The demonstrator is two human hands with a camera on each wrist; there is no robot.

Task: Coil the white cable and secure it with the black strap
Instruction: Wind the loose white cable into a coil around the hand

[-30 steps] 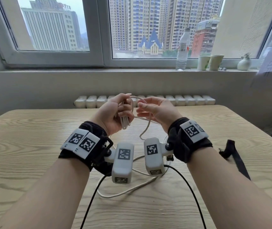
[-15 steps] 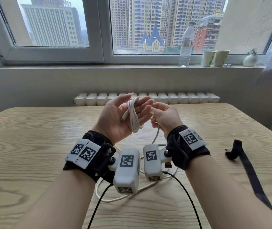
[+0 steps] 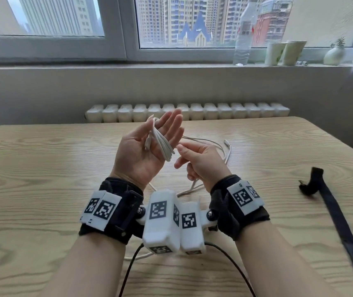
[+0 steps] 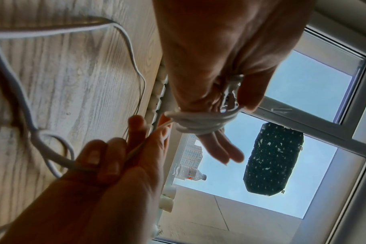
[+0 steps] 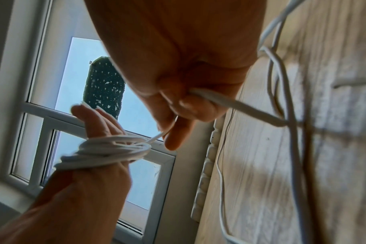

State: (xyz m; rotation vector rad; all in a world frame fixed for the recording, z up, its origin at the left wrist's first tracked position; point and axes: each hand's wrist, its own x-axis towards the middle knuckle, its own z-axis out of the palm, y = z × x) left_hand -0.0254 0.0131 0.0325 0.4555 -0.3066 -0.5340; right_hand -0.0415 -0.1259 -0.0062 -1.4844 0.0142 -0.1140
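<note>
Looping smooth white cable (image 3: 162, 144) round flat left hand (image 3: 143, 151)

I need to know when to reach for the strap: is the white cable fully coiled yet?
Not yet. Several loops of the white cable wrap the left hand, but the rest trails loose across the table.

The head view looks forward and down from above the near edge of the desk (image 3: 42, 168), taking in both forearms, the left hand (image 3: 143, 151), the right hand (image 3: 201, 161) and the far window. The left wrist view sits close under its own palm, facing the far window (image 4: 316, 92). The right wrist view does likewise from the right. All three share the white cable (image 3: 162, 144) wound round the left hand.
</note>
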